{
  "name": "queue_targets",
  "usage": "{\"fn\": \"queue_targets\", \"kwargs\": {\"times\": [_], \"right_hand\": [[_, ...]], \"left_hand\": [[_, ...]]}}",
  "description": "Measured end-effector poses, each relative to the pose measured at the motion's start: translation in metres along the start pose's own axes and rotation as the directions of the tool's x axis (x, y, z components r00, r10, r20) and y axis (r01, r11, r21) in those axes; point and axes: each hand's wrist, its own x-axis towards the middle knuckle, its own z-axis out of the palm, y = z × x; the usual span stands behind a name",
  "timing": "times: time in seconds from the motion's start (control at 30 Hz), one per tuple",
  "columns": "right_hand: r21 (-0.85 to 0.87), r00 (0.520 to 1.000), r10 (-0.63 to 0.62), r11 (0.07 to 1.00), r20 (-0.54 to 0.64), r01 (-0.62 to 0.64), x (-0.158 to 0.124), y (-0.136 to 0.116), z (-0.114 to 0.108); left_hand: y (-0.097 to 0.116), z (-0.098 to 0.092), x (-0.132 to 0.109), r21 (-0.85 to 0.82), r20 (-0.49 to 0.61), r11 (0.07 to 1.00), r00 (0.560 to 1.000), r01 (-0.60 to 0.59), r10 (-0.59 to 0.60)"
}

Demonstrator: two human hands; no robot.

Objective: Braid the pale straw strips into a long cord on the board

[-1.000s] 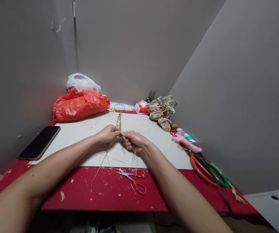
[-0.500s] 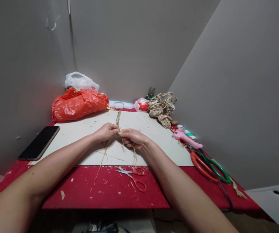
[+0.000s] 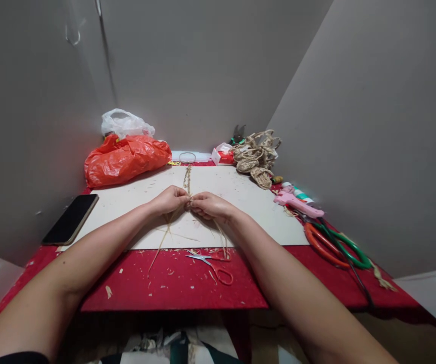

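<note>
My left hand (image 3: pixel 173 199) and my right hand (image 3: pixel 209 205) meet over the white board (image 3: pixel 134 232), each with fingers pinched on a thin braid of straw (image 3: pixel 188 177). Beyond my fingertips the braid runs away from me toward the back of the board. Loose straw strands (image 3: pixel 164 237) hang toward me from under my left hand, and others trail below my right. The exact point where the strands cross is hidden by my fingers. Small scissors with red handles (image 3: pixel 221 273) lie partly spread on the red cloth, nearer to me than both hands.
An orange plastic bag (image 3: pixel 127 159) and a phone (image 3: pixel 71 218) are at left. Coiled rope (image 3: pixel 255 156), a pink glue gun (image 3: pixel 297 203) and large shears with orange and green handles (image 3: pixel 324 247) line the right. Straw scraps litter the red cloth (image 3: pixel 134 283).
The head view has shifted slightly, so the table sits a little higher. My fingertips have drawn closer together on the braid, and both hands still pinch it.
</note>
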Motion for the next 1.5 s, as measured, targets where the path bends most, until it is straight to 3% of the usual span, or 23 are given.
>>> {"fn": "queue_targets", "kwargs": {"times": [0.13, 0.37, 0.57, 0.8, 0.97, 1.07, 1.23, 1.37, 1.5], "right_hand": [[0.012, 0.998, 0.059, 0.998, -0.011, -0.059, 0.003, 0.001, -0.001], [0.04, 0.995, 0.083, 0.996, -0.045, -0.082, 0.007, 0.0, 0.0], [0.255, 0.986, 0.101, 0.958, 0.13, -0.132, 0.006, 0.004, -0.004], [0.429, 0.964, 0.174, 0.869, 0.201, -0.246, 0.005, 0.0, 0.001], [0.413, 0.983, 0.182, 0.893, 0.031, -0.179, 0.007, 0.0, 0.007], [0.412, 0.986, 0.161, 0.902, -0.052, -0.125, 0.008, 0.002, 0.01], [0.444, 0.982, 0.145, 0.893, -0.125, -0.075, 0.009, 0.005, 0.017], [0.465, 0.977, 0.14, 0.884, -0.16, -0.051, 0.011, 0.007, 0.018], [0.488, 0.977, 0.149, 0.871, -0.155, -0.055, 0.013, 0.007, 0.008]], "left_hand": [[0.004, 0.001, 0.0, -0.03, 0.049, 0.999, 0.998, -0.028, 0.03], [0.005, 0.001, 0.0, -0.022, -0.015, 0.999, 0.999, 0.028, -0.028], [0.01, -0.002, -0.002, 0.148, -0.006, 0.988, 0.999, -0.047, 0.048], [0.011, -0.004, -0.003, 0.224, 0.019, 0.973, 0.999, -0.05, 0.047], [0.019, -0.006, -0.006, 0.199, 0.045, 0.979, 0.998, 0.041, -0.051], [0.025, -0.004, -0.007, 0.29, 0.019, 0.955, 0.997, 0.068, -0.076], [0.028, 0.017, -0.016, 0.546, -0.136, 0.837, 0.99, 0.046, 0.034], [0.035, 0.036, -0.029, 0.633, -0.133, 0.77, 0.991, 0.083, 0.003], [0.052, 0.031, -0.034, 0.615, -0.133, 0.788, 0.987, 0.008, 0.094]]}}
